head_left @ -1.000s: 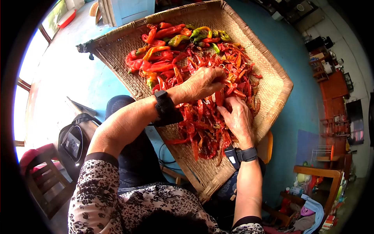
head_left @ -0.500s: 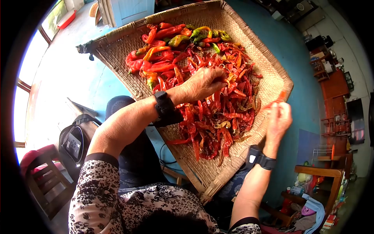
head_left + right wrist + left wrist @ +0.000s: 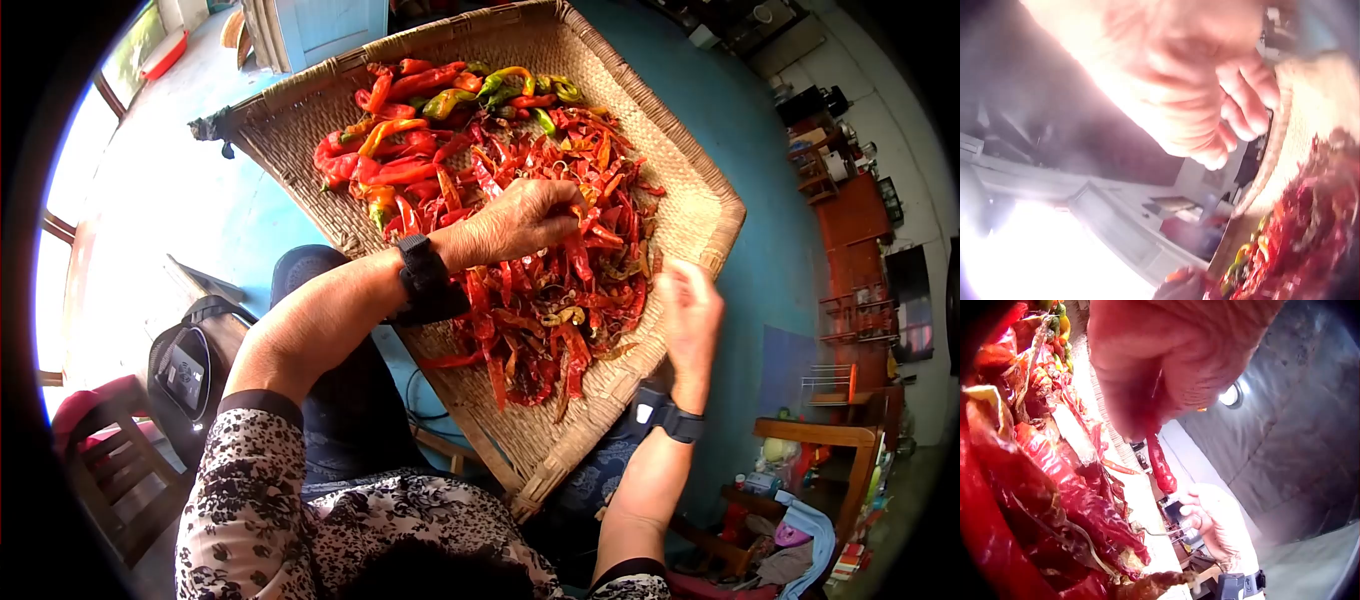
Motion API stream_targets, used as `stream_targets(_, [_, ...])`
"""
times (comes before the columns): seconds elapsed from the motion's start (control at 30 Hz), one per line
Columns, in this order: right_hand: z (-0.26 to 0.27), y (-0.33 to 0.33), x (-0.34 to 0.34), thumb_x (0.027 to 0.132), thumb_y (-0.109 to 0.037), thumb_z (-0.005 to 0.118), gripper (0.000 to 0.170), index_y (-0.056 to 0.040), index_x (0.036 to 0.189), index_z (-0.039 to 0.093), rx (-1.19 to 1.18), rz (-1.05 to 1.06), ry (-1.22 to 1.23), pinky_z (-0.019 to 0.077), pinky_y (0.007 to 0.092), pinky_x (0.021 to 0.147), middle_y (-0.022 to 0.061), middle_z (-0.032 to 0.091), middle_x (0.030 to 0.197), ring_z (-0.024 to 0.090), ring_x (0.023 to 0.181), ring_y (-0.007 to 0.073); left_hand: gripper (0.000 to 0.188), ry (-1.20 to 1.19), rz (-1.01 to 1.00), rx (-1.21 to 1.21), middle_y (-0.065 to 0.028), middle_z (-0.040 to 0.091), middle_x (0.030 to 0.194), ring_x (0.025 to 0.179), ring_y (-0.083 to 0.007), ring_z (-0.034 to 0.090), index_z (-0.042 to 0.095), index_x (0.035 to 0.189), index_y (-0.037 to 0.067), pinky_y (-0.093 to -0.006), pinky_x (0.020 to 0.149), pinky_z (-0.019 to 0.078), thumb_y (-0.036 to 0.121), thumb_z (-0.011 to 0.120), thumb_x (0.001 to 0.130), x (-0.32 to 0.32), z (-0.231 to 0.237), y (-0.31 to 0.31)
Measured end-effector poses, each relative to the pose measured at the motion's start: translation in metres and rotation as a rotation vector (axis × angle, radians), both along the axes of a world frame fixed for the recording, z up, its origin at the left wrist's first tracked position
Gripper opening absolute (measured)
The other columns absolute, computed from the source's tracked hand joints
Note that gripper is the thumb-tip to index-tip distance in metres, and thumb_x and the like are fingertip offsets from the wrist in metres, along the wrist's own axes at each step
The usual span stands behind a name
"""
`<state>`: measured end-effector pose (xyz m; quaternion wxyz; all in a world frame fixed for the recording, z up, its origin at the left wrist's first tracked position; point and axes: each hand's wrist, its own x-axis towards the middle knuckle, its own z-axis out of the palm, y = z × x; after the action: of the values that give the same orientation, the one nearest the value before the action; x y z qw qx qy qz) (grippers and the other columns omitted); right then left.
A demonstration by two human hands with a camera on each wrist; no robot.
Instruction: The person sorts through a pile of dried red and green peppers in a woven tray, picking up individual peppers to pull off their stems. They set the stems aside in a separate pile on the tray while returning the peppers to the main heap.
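My left grip (image 3: pixel 518 222) pinches one red pepper (image 3: pixel 1162 467), which hangs below it above the woven tray (image 3: pixel 692 178). I judge this pepper light, dry and rather brittle, so one should take it softly near the stem end. My right grip (image 3: pixel 690 312), loosely curled, shows no pepper now; half a second ago it held one by the tray's rim.

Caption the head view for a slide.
Left hand holds a red pepper over a woven tray of peppers, right hand near its edge.
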<state>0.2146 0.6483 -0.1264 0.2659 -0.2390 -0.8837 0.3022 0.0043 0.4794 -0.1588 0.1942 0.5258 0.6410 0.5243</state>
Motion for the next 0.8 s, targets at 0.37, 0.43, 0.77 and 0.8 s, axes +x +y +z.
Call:
stream_targets(0.37, [-0.025, -0.029, -0.038, 0.089, -0.018, 0.063, 0.015, -0.0049, 0.096, 0.062, -0.004, 0.178, -0.079, 0.0493, 0.0361, 0.06, 0.0107, 0.067, 0.076, 0.064, 0.065, 0.0219, 0.015, 0.182, -0.062, 0.099, -0.0096, 0.064, 0.085, 0.082, -0.0207, 0.065, 0.06, 0.101, 0.004, -0.0332, 0.074, 0.0516, 0.011, 0.061, 0.089, -0.005, -0.012, 0.002])
stream_targets(0.43, [-0.019, -0.014, -0.027, 0.089, -0.019, 0.064, 0.015, -0.0061, 0.097, 0.063, 0.141, 0.002, -0.051, 0.0496, 0.0358, 0.06, 0.0108, 0.067, 0.076, 0.064, 0.065, 0.0222, 0.015, 0.319, -0.017, 0.056, -0.0113, 0.063, 0.09, 0.084, -0.0272, 0.065, 0.06, 0.101, 0.005, -0.0362, 0.074, 0.0524, 0.007, 0.061, 0.086, -0.01, -0.014, -0.001])
stream_targets(0.77, [-0.012, 0.077, 0.077, 0.086, -0.017, 0.062, 0.019, -0.0068, 0.102, 0.065, 0.612, -0.766, -0.279, 0.0493, 0.0405, 0.071, 0.013, 0.065, 0.091, 0.062, 0.081, 0.0325, 0.02, 0.769, -0.02, -0.176, -0.0103, 0.057, 0.092, 0.086, -0.0318, 0.061, 0.062, 0.097, 0.009, -0.0417, 0.066, 0.052, 0.002, 0.057, 0.079, -0.015, -0.032, 0.002])
stream_targets(0.8, [-0.012, 0.076, 0.075, 0.086, -0.017, 0.062, 0.019, -0.0068, 0.102, 0.065, 0.612, -0.77, -0.28, 0.0493, 0.0405, 0.071, 0.013, 0.065, 0.091, 0.062, 0.081, 0.0325, 0.015, 0.738, -0.01, -0.185, -0.0103, 0.059, 0.09, 0.084, -0.0323, 0.062, 0.061, 0.095, 0.008, -0.0419, 0.066, 0.0517, 0.004, 0.058, 0.081, -0.014, -0.027, 0.002])
